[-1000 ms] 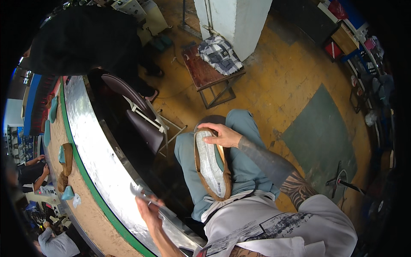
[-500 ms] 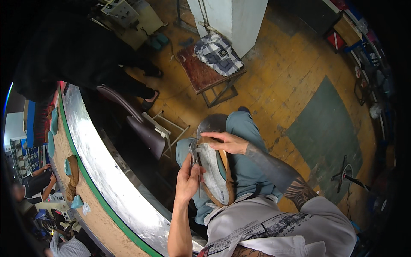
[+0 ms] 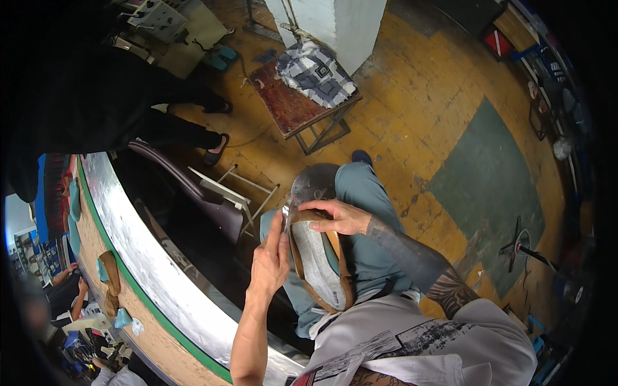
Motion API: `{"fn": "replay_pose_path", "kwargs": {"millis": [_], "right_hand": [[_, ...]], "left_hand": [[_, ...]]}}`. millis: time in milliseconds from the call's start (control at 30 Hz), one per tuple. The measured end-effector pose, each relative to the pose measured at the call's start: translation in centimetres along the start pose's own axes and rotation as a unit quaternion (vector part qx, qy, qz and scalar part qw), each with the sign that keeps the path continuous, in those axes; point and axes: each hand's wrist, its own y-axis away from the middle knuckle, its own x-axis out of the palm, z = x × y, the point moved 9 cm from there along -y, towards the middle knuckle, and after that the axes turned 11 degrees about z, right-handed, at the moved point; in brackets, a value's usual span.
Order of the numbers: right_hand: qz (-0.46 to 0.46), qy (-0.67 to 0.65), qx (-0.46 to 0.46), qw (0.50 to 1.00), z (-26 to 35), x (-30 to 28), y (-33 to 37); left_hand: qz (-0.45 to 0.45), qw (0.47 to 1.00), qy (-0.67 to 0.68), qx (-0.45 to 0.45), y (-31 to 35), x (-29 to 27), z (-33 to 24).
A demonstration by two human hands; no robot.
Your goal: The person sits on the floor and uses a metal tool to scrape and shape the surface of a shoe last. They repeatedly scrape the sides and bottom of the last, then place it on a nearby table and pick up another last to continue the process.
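Observation:
A brown shoe upper on a last (image 3: 320, 267) lies bottom up on my lap, its light grey insole facing me and a teal part showing along its inner right edge. At the far end my right hand (image 3: 341, 217) grips it, thumb on the insole and fingers over the brown edge. My left hand (image 3: 271, 260) is closed round metal pliers (image 3: 286, 217), whose head meets the brown edge at the shoe's far left. Most of the handles are hidden by the fingers. Just past the shoe is a dark rounded metal surface (image 3: 315, 182).
Left of me runs a curved bench with a shiny metal strip (image 3: 154, 238) and green edging. On it stand a brown shoe (image 3: 111, 273) and teal pieces. A purple chair (image 3: 206, 209), a red stool (image 3: 277, 103) with checked cloth, and a co-worker in black (image 3: 187, 128) are ahead.
My left hand has turned and moved slightly left, tilting the pliers so their head sits at the far edge. My right thumb has drawn in onto the insole. The whole view has shifted slightly.

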Motion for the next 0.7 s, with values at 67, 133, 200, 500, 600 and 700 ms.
{"fn": "replay_pose_path", "kwargs": {"millis": [67, 133, 200, 500, 600, 700], "right_hand": [[-0.017, 0.014, -0.011, 1.0, -0.1, -0.2, -0.2], [-0.019, 0.016, -0.019, 1.0, -0.2, -0.3, -0.3], [-0.016, 0.01, -0.012, 1.0, -0.6, -0.3, -0.3], [-0.012, -0.01, -0.006, 1.0, -0.8, -0.3, -0.4], [-0.009, -0.037, 0.009, 0.999, -1.1, -0.2, -0.3], [-0.019, -0.024, 0.011, 0.999, -1.0, -0.3, -0.1]], "left_hand": [[0.019, 0.999, -0.018, 0.023, 0.1, 0.4, -0.2], [0.019, 1.0, -0.018, 0.003, 0.2, 0.5, 0.4], [-0.018, 0.999, -0.006, 0.028, 0.4, 0.0, 0.1], [-0.064, 0.992, -0.059, 0.089, 1.2, -1.3, -2.3], [-0.16, 0.972, 0.03, 0.168, 2.5, -3.2, -3.6], [0.038, 0.989, -0.135, 0.036, 1.0, 0.3, -2.3]]}}
